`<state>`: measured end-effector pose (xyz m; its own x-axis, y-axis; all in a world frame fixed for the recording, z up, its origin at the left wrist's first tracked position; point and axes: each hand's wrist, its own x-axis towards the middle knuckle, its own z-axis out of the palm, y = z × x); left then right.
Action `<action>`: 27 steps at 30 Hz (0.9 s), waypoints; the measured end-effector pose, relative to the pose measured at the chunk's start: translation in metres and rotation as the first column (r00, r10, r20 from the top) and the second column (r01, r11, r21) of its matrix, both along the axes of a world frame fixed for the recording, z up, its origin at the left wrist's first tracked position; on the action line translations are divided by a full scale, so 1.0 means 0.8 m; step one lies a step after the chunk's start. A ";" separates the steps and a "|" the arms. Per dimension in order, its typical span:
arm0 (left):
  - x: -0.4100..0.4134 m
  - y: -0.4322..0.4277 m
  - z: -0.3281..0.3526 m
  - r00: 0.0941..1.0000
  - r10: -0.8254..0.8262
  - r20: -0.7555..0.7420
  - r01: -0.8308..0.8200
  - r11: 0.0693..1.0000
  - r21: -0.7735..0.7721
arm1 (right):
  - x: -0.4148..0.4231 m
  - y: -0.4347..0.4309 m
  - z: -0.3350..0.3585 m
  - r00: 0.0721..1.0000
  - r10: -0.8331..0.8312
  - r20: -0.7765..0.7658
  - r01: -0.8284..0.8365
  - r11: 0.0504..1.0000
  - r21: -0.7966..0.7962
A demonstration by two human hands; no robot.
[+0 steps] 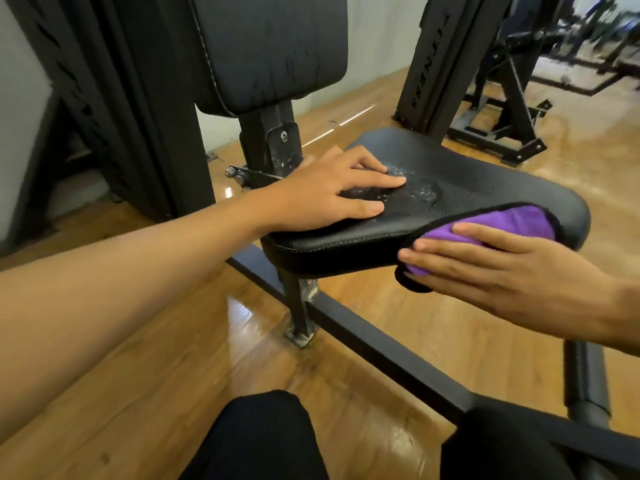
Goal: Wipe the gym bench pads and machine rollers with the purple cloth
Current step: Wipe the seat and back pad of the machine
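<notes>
Two hands (329, 192) (502, 271); one purple cloth (502, 223); two pads (467, 188) (273, 46); one roller (585, 379).

A black seat pad (467, 181) sits level, wet with droplets (417, 192) at its middle. A purple cloth (502, 221) with black trim drapes over its near right edge. A black back pad (273, 46) stands upright at far left.
</notes>
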<state>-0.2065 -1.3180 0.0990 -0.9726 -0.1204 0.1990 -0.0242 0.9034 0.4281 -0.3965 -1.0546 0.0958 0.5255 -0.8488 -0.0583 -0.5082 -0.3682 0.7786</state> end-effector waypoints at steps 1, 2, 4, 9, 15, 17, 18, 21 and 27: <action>0.001 -0.002 -0.001 1.000 -0.001 -0.007 0.001 1.000 0.011 | 0.007 -0.004 0.005 0.999 -0.016 0.035 0.016 1.000 0.007; 0.002 -0.002 -0.001 1.000 0.004 -0.017 -0.004 1.000 0.025 | 0.028 -0.023 0.006 0.997 -0.009 0.071 0.007 1.000 0.029; 0.004 -0.003 0.000 0.999 0.013 -0.029 -0.012 0.999 0.051 | 0.087 -0.078 -0.008 0.990 0.071 0.124 -0.074 0.997 0.023; 0.007 -0.007 0.001 1.000 0.001 0.008 -0.002 0.995 0.096 | 0.124 -0.107 -0.015 0.984 0.099 0.149 -0.097 0.995 -0.017; 0.004 -0.010 0.005 1.000 -0.011 0.007 0.010 0.982 0.188 | 0.118 -0.105 -0.002 0.993 0.079 0.089 -0.080 0.997 0.009; 0.005 -0.011 0.010 1.000 -0.014 0.014 0.010 0.968 0.252 | 0.173 -0.145 -0.025 0.992 0.122 0.021 -0.122 0.992 0.018; 0.007 -0.011 0.012 1.000 -0.017 0.018 0.011 0.961 0.277 | 0.194 -0.155 -0.031 0.996 0.090 -0.005 -0.090 0.995 0.040; 0.008 -0.010 0.015 0.999 -0.024 0.033 0.014 0.962 0.273 | 0.184 -0.138 -0.024 0.999 0.034 -0.016 -0.034 0.999 0.030; 0.007 -0.016 0.002 0.995 -0.012 -0.095 0.040 0.954 0.298 | 0.193 -0.151 -0.037 0.993 0.040 -0.108 -0.041 0.999 -0.009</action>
